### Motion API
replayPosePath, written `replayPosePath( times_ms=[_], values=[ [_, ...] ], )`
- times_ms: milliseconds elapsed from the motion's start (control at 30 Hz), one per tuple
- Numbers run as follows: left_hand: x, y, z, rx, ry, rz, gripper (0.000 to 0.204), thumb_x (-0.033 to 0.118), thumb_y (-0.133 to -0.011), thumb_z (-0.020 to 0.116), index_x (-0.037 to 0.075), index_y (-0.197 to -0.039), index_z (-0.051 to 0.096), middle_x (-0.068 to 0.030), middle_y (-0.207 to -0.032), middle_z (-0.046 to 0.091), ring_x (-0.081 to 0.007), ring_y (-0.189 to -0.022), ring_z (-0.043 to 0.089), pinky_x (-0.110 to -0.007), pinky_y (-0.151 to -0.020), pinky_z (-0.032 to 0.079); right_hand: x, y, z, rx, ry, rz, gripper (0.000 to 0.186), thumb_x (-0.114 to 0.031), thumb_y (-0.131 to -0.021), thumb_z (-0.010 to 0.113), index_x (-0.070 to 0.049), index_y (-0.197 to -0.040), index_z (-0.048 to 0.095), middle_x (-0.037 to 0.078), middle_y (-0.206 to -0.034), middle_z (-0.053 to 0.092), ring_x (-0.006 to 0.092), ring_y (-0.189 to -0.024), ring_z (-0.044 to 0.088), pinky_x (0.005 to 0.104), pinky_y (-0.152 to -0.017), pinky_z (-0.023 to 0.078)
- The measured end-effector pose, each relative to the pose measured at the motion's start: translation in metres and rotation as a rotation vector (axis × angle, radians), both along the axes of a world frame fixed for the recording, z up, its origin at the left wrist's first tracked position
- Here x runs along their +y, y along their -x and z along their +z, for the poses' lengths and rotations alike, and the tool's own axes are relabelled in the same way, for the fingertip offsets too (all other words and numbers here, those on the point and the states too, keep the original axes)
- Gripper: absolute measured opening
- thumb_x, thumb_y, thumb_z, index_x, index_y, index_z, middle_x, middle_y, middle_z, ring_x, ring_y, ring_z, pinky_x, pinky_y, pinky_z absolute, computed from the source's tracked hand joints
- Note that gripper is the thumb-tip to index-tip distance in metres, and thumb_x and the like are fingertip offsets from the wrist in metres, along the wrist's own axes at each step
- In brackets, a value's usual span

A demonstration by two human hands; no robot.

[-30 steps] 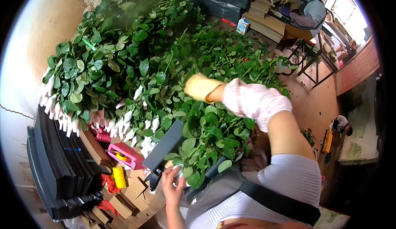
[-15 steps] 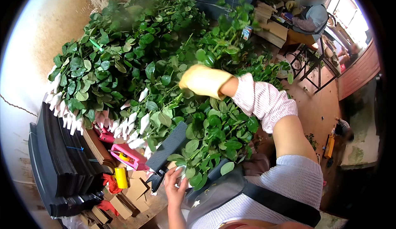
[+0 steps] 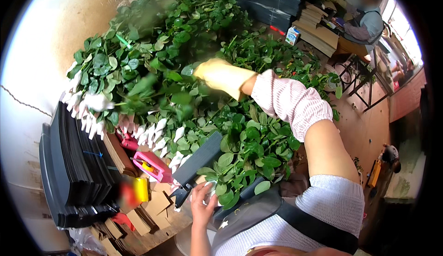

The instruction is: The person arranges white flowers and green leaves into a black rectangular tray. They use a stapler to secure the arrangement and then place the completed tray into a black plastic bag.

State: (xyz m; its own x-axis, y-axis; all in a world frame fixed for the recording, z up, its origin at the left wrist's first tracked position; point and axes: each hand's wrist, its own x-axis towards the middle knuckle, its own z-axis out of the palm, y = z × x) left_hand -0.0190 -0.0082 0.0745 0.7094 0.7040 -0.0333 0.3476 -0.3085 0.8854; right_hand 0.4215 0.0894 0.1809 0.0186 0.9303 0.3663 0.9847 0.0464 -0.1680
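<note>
My right hand (image 3: 221, 78), in a yellow glove below a striped sleeve, grips a blurred leafy rose stem (image 3: 177, 96) with a white sleeved bud (image 3: 96, 102) at its left end. Around it lies a big heap of leafy stems (image 3: 175, 20), with many white-sleeved buds along the left edge. My left hand (image 3: 203, 198) is lower, bare and curled around something white under leaves, probably a wrapped bud. It is beside a dark ribbed board (image 3: 197, 159) with leafy stems (image 3: 249, 159) lying to its right.
Stacked black sheets (image 3: 76, 159), a pink tape dispenser (image 3: 154, 168), a yellow roll (image 3: 141, 190) and cardboard (image 3: 157, 205) crowd the left. Dark bundles (image 3: 263, 4), a carton (image 3: 292, 36) and a seated person (image 3: 369, 23) are at the back right, beside a metal stand (image 3: 360, 85).
My right hand has moved upward, and the blurred leafy stem from the upper right has swung left, its white bud now showing. My left hand stays low. The whole view has shifted slightly.
</note>
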Motion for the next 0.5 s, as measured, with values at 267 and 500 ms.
replayPosePath(
  times_ms=[267,500],
  values=[
    [0.0,-0.023,-0.002,0.011,-0.393,0.063,0.016,0.005,-0.086,0.077,0.005,-0.102,0.072,-0.0146,-0.113,0.069,-0.0347,-0.102,0.065,-0.043,-0.09,0.052,-0.029,0.026,0.019,-0.251,0.29,0.025,0.054,0.0,-0.086,0.06,-0.023,-0.135,0.066,0.005,-0.118,0.074,0.0283,-0.098,0.074,0.0402,-0.077,0.062],
    [-0.005,-0.013,-0.022,-0.083,0.125,0.261,0.031,0.011,-0.092,0.076,0.003,-0.121,0.067,-0.0112,-0.11,0.069,-0.0227,-0.098,0.07,-0.033,-0.082,0.057,-0.099,0.006,0.05,-0.151,-0.218,0.121,0.048,0.002,-0.079,0.062,-0.012,-0.124,0.073,0.014,-0.111,0.075,0.0344,-0.09,0.07,0.0427,-0.076,0.057]
  ],
)
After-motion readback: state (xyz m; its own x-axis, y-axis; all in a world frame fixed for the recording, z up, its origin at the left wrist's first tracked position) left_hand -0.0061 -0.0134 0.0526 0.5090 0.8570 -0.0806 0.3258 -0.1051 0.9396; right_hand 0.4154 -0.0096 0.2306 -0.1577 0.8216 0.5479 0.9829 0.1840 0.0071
